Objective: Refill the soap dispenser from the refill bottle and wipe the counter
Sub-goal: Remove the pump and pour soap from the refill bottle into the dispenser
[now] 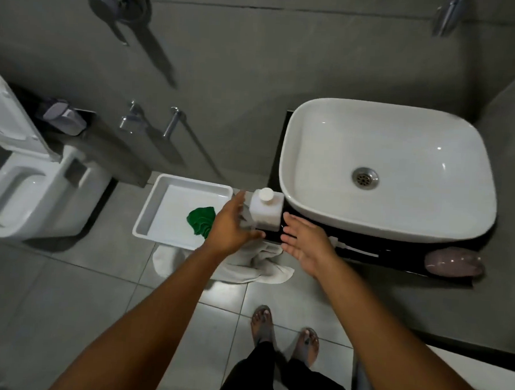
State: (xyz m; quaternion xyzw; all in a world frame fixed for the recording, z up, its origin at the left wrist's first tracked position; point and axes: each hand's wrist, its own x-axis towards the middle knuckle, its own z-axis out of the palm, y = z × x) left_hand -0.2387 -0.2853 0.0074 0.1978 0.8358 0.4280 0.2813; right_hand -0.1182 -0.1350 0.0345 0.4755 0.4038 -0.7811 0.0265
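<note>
A white square refill bottle [265, 210] with a round white cap stands on the black counter [364, 248], just left of the basin. My left hand [234, 223] is at the bottle's left side, thumb and fingers spread around it. It is blurred, so a grip is not clear. My right hand [303, 242] hovers just right of and below the bottle, palm flat and fingers apart, holding nothing. A green cloth [201, 218] lies in a white tray [147, 216] to the left. I cannot pick out a soap dispenser with certainty.
A white basin [328, 124] fills the counter's right part. A white towel [264, 266] hangs under the tray. A toilet [26, 194] stands at far left. A pinkish rounded object [455, 262] sits at the counter's right front edge. My feet [284, 336] are on the tiled floor.
</note>
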